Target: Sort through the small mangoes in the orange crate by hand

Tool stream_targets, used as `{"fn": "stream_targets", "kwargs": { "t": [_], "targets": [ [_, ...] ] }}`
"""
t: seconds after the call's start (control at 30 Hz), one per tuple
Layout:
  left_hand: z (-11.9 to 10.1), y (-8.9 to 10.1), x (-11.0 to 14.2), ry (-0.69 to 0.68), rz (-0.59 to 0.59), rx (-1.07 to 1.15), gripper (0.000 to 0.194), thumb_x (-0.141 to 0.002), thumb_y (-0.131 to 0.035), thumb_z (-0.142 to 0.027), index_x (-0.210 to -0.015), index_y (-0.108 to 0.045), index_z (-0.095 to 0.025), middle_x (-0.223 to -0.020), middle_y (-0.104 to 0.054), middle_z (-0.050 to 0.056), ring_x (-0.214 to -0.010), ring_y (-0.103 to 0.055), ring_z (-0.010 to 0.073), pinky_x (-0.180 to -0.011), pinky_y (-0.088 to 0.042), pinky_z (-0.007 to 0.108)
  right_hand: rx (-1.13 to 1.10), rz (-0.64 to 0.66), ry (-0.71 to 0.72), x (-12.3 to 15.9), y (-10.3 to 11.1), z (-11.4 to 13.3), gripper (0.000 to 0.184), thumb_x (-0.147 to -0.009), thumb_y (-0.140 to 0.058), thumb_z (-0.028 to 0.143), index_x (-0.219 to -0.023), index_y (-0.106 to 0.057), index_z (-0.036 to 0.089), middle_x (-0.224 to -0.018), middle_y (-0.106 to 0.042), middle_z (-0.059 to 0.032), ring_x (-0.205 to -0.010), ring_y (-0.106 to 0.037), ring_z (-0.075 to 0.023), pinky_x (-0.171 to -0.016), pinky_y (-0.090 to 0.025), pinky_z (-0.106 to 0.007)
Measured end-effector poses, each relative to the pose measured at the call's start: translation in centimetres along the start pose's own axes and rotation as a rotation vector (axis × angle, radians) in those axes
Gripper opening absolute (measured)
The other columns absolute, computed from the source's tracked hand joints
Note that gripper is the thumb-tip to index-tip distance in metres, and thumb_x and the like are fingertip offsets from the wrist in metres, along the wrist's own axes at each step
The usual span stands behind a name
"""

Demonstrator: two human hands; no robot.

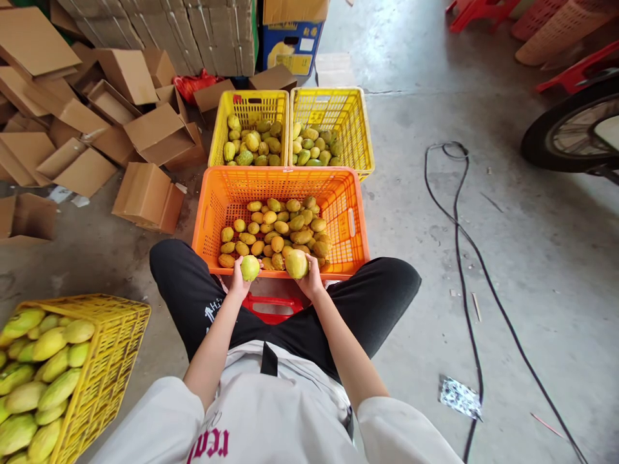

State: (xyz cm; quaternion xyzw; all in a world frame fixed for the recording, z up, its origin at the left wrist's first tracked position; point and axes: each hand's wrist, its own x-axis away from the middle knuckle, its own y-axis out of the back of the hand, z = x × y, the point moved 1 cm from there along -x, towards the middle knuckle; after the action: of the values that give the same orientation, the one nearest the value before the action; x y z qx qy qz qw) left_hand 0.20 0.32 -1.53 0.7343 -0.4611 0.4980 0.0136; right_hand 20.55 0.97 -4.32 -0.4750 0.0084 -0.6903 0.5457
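My left hand [240, 278] is closed round a round-ended yellow-green fruit [250, 268]. In my right hand [312, 276] is a slightly larger, paler yellow-green fruit [296, 263]. Both hands are above the near rim of an orange plastic crate [355, 248], between my knees. Inside it lie many smooth oval fruits [282, 227], from yellow-orange to greenish, of a mango or papaya look; I cannot tell which kind. Beyond the orange crate stand two yellow crates, the left one [216, 132] and the right one [360, 125], each partly filled with greener fruits.
Another yellow crate [104, 361], heaped with long yellow-green fruits [53, 361], stands at my left. Open cardboard boxes [147, 193] litter the floor at upper left. A black cable [459, 270] runs along the right floor, near a wheel [556, 132]. Red plastic [271, 316] shows between my legs.
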Motion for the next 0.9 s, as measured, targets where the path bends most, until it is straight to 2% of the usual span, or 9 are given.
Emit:
{"fn": "stream_targets", "kwargs": {
  "t": [0.17, 0.27, 0.4, 0.5, 0.73, 0.9],
  "targets": [
    [0.3, 0.3, -0.2, -0.013, 0.025, 0.003, 0.032, -0.085, -0.062, -0.046, -0.091, -0.069, -0.014, -0.081, -0.076, 0.009, -0.075, -0.074, 0.0203, -0.068, -0.057, 0.028, 0.01, 0.002, 0.008, 0.5, -0.2, 0.2, 0.042, -0.073, -0.079, 0.052, -0.104, -0.067, 0.026, -0.099, -0.076, -0.0013, -0.1, -0.072, -0.0271, -0.084, -0.064, -0.043],
    [0.6, 0.5, -0.4, -0.069, 0.06, 0.02, 0.033, -0.079, -0.074, -0.045, -0.093, -0.067, -0.016, -0.084, -0.076, 0.008, -0.077, -0.074, 0.0198, -0.075, -0.058, 0.03, 0.035, 0.051, 0.035, 0.8, -0.3, 0.4, 0.044, -0.071, -0.083, 0.05, -0.104, -0.066, 0.027, -0.103, -0.075, -0.0004, -0.101, -0.072, -0.0271, -0.085, -0.064, -0.045],
    [0.9, 0.7, -0.4, -0.121, 0.076, 0.016, 0.035, -0.068, -0.085, -0.036, -0.09, -0.066, -0.016, -0.085, -0.076, 0.007, -0.079, -0.074, 0.0195, -0.084, -0.059, 0.034, 0.051, 0.066, 0.063, 1.1, -0.5, 0.5, 0.043, -0.07, -0.085, 0.049, -0.102, -0.065, 0.027, -0.1, -0.074, -0.0005, -0.098, -0.072, -0.0269, -0.087, -0.064, -0.047],
    [1.0, 0.8, -0.5, -0.132, 0.079, 0.006, 0.031, -0.067, -0.084, -0.031, -0.088, -0.067, -0.016, -0.087, -0.076, 0.007, -0.083, -0.074, 0.0206, -0.089, -0.058, 0.036, 0.067, 0.044, 0.069, 1.0, -0.4, 0.4, 0.044, -0.069, -0.086, 0.047, -0.102, -0.065, 0.028, -0.099, -0.074, 0.0, -0.098, -0.07, -0.0264, -0.089, -0.063, -0.048],
    [0.8, 0.8, -0.5, -0.104, 0.106, 0.035, 0.028, -0.073, -0.078, -0.034, -0.09, -0.066, -0.016, -0.09, -0.075, 0.007, -0.093, -0.073, 0.0223, -0.096, -0.055, 0.04, 0.02, 0.011, 0.038, 0.8, -0.5, 0.5, 0.037, -0.071, -0.081, 0.046, -0.098, -0.065, 0.026, -0.1, -0.075, -0.001, -0.104, -0.07, -0.0278, -0.091, -0.062, -0.048],
    [0.6, 0.3, -0.1, -0.113, 0.131, -0.004, 0.023, -0.077, -0.072, -0.034, -0.09, -0.067, -0.015, -0.091, -0.074, 0.006, -0.092, -0.072, 0.0193, -0.092, -0.055, 0.035, -0.017, -0.013, -0.072, 1.0, -1.0, 0.7, 0.035, -0.075, -0.069, 0.054, -0.091, -0.067, 0.023, -0.086, -0.075, -0.0085, -0.105, -0.072, -0.0349, -0.084, -0.064, -0.049]
  ]
}}
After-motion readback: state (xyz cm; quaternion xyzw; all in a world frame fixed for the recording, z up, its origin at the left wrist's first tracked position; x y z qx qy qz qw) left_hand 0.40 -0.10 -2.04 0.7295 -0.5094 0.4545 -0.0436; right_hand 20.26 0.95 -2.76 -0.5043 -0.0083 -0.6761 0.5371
